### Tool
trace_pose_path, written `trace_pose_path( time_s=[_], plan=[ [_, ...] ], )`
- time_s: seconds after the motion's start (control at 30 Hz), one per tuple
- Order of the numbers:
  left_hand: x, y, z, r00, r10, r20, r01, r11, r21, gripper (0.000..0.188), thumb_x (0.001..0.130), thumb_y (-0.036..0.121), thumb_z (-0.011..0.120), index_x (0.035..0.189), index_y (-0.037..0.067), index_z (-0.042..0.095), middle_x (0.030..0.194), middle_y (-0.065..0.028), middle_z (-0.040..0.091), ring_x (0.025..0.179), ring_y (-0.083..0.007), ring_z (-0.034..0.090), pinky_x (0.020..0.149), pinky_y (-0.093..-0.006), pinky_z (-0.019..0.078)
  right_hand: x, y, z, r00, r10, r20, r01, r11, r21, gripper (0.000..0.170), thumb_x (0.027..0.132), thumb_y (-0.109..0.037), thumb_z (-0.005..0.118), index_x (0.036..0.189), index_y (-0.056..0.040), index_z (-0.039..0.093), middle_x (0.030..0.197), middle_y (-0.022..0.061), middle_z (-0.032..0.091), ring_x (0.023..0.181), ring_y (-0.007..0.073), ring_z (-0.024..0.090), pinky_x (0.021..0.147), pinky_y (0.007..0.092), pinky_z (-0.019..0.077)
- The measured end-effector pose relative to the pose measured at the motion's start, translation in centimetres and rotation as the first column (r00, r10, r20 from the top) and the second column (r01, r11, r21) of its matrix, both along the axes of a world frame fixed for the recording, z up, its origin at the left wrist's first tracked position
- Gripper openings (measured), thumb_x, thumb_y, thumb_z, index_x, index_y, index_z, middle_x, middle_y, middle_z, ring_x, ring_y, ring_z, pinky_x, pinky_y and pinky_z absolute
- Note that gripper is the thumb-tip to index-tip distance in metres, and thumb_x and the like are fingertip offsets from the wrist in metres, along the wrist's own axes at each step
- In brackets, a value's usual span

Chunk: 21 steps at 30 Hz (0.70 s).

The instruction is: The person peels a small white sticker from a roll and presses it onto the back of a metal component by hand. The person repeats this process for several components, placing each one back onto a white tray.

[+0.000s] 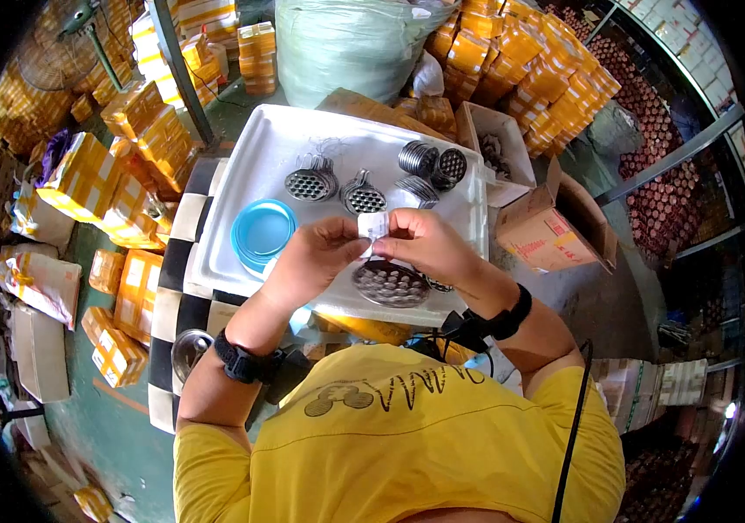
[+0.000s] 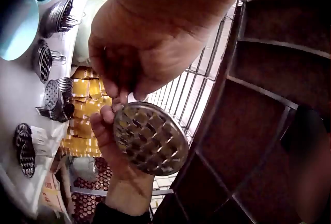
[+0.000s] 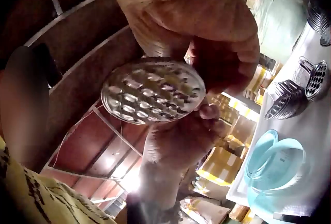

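My left hand (image 1: pixel 311 261) and right hand (image 1: pixel 433 248) meet over the front of the white tray (image 1: pixel 216 235). Between them, thumbs and fingers pinch a small white label (image 1: pixel 372 225) from both sides. Just below the fingertips hangs an oval perforated metal disc (image 1: pixel 390 286); both wrist views show its raised, holed face, the disc (image 2: pixel 151 138) being shiny with a smooth rim. The fingers hide its upper end, where it meets the label. Past the hands sit stacks of like metal pieces (image 1: pixel 311 181), with a light blue round dish (image 1: pixel 264 231) to the left.
Another stack of metal discs (image 1: pixel 418 159) is at the tray's back right. An open cardboard box (image 1: pixel 551 231) stands right of the tray, and a white foam box (image 1: pixel 499 144) behind it. Taped cartons (image 1: pixel 142 296) pile up on the left; a large wrapped bale (image 1: pixel 355 52) is behind.
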<state>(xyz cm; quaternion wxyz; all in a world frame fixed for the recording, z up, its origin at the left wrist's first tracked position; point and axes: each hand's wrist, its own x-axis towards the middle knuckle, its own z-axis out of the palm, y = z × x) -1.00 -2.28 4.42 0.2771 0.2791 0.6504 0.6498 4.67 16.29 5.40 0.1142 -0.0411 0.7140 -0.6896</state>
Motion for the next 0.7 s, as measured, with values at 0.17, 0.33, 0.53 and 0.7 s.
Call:
trace_pose_path(
  time_s=[0.17,0.33,0.53,0.7],
  plan=[
    [0.3,0.1,0.2,0.995,-0.011,0.098,0.003,0.997,0.073,0.014,0.083,0.007,0.058,0.092,-0.003,0.057,0.08,-0.0019,0.059,0.074,-0.0058,0.051,0.066,-0.02,0.0423,0.3,-0.3,0.4,0.991,-0.089,-0.098,0.103,0.983,0.151,0.012,0.079,-0.006,0.06,0.086,0.0037,0.058,0.078,0.004,0.062,0.072,0.0076,0.054,0.066,0.0242,0.0462],
    [-0.3,0.1,-0.5,0.997,-0.023,0.074,0.024,1.0,-0.007,0.014,0.082,0.008,0.058,0.09,-0.004,0.057,0.078,-0.0012,0.058,0.072,-0.0057,0.05,0.063,-0.0195,0.0421,0.1,0.3,-0.6,0.982,-0.041,-0.182,0.099,0.941,0.324,0.013,0.082,-0.011,0.059,0.082,0.0025,0.059,0.072,0.0036,0.059,0.066,0.0072,0.053,0.06,0.0235,0.045],
    [-0.6,0.0,-0.8,0.985,-0.036,0.17,0.033,0.999,0.021,0.015,0.083,0.011,0.058,0.088,-0.003,0.057,0.077,-0.0007,0.057,0.07,-0.0056,0.05,0.064,-0.0198,0.042,0.0,0.3,1.6,0.996,-0.085,-0.024,0.087,0.988,0.126,0.019,0.085,-0.014,0.056,0.091,0.0033,0.057,0.078,0.0014,0.058,0.074,0.0069,0.053,0.067,0.0204,0.0437],
    [-0.1,0.6,-0.1,0.984,-0.008,0.177,-0.012,0.994,0.107,0.015,0.084,0.012,0.058,0.085,-0.002,0.057,0.074,-0.0001,0.057,0.072,-0.0056,0.049,0.066,-0.0199,0.0409,-0.2,0.3,0.8,0.991,-0.05,-0.12,0.08,0.962,0.26,0.014,0.083,-0.009,0.058,0.076,0.0016,0.054,0.07,-0.0008,0.054,0.066,0.0039,0.046,0.058,0.0197,0.0392]
  ],
)
